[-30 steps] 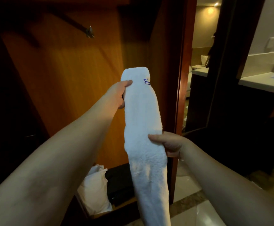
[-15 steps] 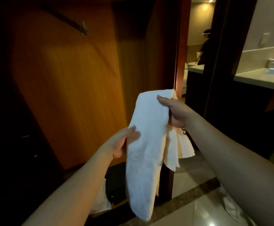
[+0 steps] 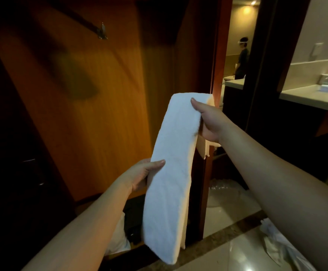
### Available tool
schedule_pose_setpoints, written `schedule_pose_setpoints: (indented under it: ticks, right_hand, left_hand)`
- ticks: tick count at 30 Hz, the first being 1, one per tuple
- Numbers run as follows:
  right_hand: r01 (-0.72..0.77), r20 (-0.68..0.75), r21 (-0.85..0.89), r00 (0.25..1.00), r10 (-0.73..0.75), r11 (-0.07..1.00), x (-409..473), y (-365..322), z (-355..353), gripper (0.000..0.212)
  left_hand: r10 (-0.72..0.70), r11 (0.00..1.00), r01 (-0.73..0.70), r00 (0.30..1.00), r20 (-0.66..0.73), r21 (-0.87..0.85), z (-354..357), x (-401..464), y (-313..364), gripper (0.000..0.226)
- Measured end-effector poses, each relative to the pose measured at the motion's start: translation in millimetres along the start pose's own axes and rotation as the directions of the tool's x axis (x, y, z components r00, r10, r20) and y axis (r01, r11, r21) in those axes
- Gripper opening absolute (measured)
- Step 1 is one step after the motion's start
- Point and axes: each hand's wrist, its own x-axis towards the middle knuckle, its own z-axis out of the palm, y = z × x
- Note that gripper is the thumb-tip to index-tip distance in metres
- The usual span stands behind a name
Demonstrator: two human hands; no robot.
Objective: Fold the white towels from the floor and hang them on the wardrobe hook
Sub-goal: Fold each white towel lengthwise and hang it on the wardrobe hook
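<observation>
A white towel [image 3: 171, 173], folded into a long narrow strip, hangs in front of the open wardrobe. My right hand [image 3: 208, 120] grips its top fold, thumb on the front face. My left hand [image 3: 142, 176] pinches the towel's left edge about halfway down. The lower end hangs free above the floor. A metal hook [image 3: 102, 33] sits high on the wardrobe's wooden back panel [image 3: 85, 106], up and left of the towel. More white cloth [image 3: 280, 245] lies on the tiled floor at lower right.
A white bag [image 3: 118, 241] and a dark object sit on the wardrobe floor. The wardrobe's red-brown side post [image 3: 216, 55] stands just behind the towel. A counter [image 3: 311, 96] is at right. Another person [image 3: 242, 57] stands in the far room.
My right hand rose to the towel's top fold while my left hand dropped from the top to mid-height. The towel is doubled over and shorter than a second ago.
</observation>
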Motion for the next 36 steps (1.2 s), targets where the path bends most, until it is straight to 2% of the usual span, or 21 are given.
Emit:
schedule_pose_setpoints:
  ticks: [3, 6, 7, 9, 10, 11, 12, 15, 19, 22, 26, 28, 31, 33, 36]
  right_hand:
    - [0.007, -0.038, 0.013, 0.999, -0.007, 1.000, -1.6, -5.8, 9.5, 0.047]
    - [0.017, -0.008, -0.049, 1.000, -0.017, 0.999, -2.5, -11.2, 20.8, 0.051]
    - [0.025, 0.013, -0.079, 1.000, -0.024, 0.997, -2.6, -13.4, 25.7, 0.051]
    - [0.047, 0.031, -0.151, 0.999, -0.042, 0.987, -2.3, -17.5, 37.3, 0.055]
    - [0.053, 0.023, -0.197, 0.998, -0.050, 0.979, -2.0, -19.7, 43.9, 0.060]
    - [0.056, 0.008, -0.256, 0.998, -0.055, 0.965, -1.4, -21.9, 50.7, 0.065]
    - [0.057, -0.014, -0.324, 0.998, -0.065, 0.944, -0.5, -24.0, 57.4, 0.070]
    - [0.085, -0.065, -0.468, 0.989, -0.130, 0.880, 1.8, -29.8, 75.4, 0.071]
    - [0.115, -0.095, -0.537, 0.976, -0.196, 0.836, 5.5, -39.2, 95.0, 0.066]
    - [0.132, -0.105, -0.525, 0.970, -0.218, 0.841, 5.9, -47.9, 108.2, 0.065]
    - [0.146, -0.110, -0.330, 0.975, -0.191, 0.933, 4.8, -53.9, 114.5, 0.066]
    - [0.149, -0.117, -0.260, 0.976, -0.184, 0.954, 6.3, -53.8, 107.7, 0.070]
    - [0.195, -0.111, -0.177, 0.970, -0.216, 0.965, 13.8, -50.1, 87.3, 0.070]
    - [0.203, -0.147, -0.197, 0.961, -0.233, 0.959, 22.0, -44.7, 71.0, 0.075]
    - [0.213, -0.208, -0.326, 0.934, -0.290, 0.921, 33.5, -36.3, 51.0, 0.088]
  left_hand:
    - [0.038, 0.999, -0.039, 0.987, -0.153, -0.002, 0.5, -3.5, 5.5, 0.075]
    - [0.158, 0.984, -0.113, 0.915, -0.372, 0.140, 9.9, -4.0, 15.4, 0.068]
    - [0.237, 0.964, -0.150, 0.862, -0.448, 0.222, 15.6, -2.8, 19.2, 0.056]
    - [0.428, 0.899, -0.252, 0.686, -0.589, 0.359, 29.3, -4.6, 27.0, 0.032]
    - [0.493, 0.870, -0.320, 0.599, -0.631, 0.376, 38.2, -9.6, 31.9, 0.022]
    - [0.529, 0.847, -0.388, 0.557, -0.641, 0.362, 47.1, -15.8, 36.1, 0.021]
    - [0.550, 0.829, -0.456, 0.562, -0.618, 0.324, 55.7, -22.2, 39.7, 0.030]
    - [0.545, 0.828, -0.543, 0.724, -0.422, 0.139, 82.7, -34.4, 49.9, 0.058]
    - [0.440, 0.855, -0.498, 0.845, -0.304, -0.145, 104.0, -20.9, 58.2, 0.082]
    - [0.388, 0.863, -0.447, 0.885, -0.256, -0.235, 117.8, -8.3, 65.5, 0.102]
    - [0.343, 0.843, -0.419, 0.902, -0.262, -0.339, 129.4, 2.0, 82.0, 0.121]
    - [0.325, 0.781, -0.455, 0.882, -0.342, -0.429, 124.4, 4.9, 95.3, 0.114]
    - [0.311, 0.623, -0.588, 0.792, -0.526, -0.516, 105.4, 8.6, 114.2, 0.104]
    - [0.287, 0.530, -0.648, 0.744, -0.604, -0.546, 94.8, 6.5, 121.5, 0.093]
    - [0.160, 0.358, -0.698, 0.701, -0.695, -0.620, 86.5, 2.1, 128.7, 0.041]
